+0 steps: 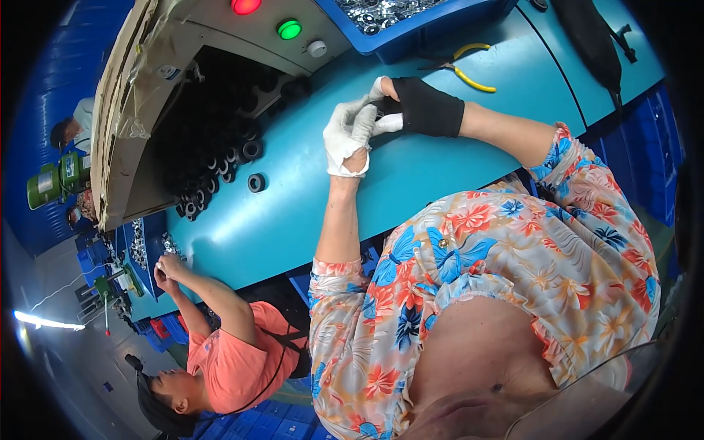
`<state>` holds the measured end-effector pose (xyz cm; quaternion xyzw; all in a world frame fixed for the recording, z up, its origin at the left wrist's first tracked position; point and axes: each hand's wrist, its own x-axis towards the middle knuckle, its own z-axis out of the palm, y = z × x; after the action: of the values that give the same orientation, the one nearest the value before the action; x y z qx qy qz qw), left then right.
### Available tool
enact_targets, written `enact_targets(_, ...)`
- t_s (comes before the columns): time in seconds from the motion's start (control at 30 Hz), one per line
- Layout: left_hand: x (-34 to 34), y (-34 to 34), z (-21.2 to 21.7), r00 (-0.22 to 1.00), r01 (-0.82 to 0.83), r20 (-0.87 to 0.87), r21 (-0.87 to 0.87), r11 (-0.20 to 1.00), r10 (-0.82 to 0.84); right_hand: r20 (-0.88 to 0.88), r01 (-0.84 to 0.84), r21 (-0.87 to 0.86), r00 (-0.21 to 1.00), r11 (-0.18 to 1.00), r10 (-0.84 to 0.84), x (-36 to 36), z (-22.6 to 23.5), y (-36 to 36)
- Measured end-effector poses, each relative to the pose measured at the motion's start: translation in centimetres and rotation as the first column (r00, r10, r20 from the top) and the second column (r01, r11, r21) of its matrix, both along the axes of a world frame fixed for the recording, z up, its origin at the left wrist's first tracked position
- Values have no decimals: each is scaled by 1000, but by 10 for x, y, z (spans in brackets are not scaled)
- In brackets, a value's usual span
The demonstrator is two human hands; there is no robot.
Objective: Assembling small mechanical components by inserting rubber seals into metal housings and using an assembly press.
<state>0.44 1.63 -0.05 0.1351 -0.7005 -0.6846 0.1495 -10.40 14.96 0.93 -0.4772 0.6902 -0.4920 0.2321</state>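
Observation:
My left hand point(347, 138), in a white glove with the wrist partly bare, meets my right hand point(427, 108) over the blue-green table point(308, 191). A black half-glove covers the palm of my right hand, and its fingertips are wrapped in white. Fingers of both hands are bent together at one spot. A bit of something dark shows between them, too small and covered to name. Beyond my right hand lies a pair of pliers point(469, 67) with yellow handles. Left of my hands is a single black ring-shaped part point(256, 182).
A heap of black ring parts point(213, 165) spills from a beige machine housing point(139, 147) with red and green lamps. A blue bin point(396, 37) of shiny metal parts stands at the far edge. A co-worker in a salmon shirt point(235, 359) handles small parts at the left.

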Motion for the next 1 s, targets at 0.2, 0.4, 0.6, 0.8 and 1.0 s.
enact_targets(0.2, 9, 7, 8, 997, 41, 50, 182, 983, -51, -156, 0, -115, 988, 993, -18, 11, -12, 8)
enact_targets(0.4, 12, 20, 14, 994, -71, -94, -142, 987, 58, -128, 18, -198, 991, 980, -44, 10, -14, 9)
enact_targets(0.6, 10, 5, 2, 992, -79, -102, -65, 995, 73, -3, -19, -212, 1000, 977, 19, 11, -5, 1)
enact_targets(0.8, 11, 12, 7, 992, -80, -90, 44, 996, 84, -104, 36, -195, 993, 980, -57, 8, -12, -3)
enact_targets(1.0, 1, 2, 2, 999, -15, -40, 344, 939, 30, 288, 99, 5, 953, 995, -96, -3, -2, -8)
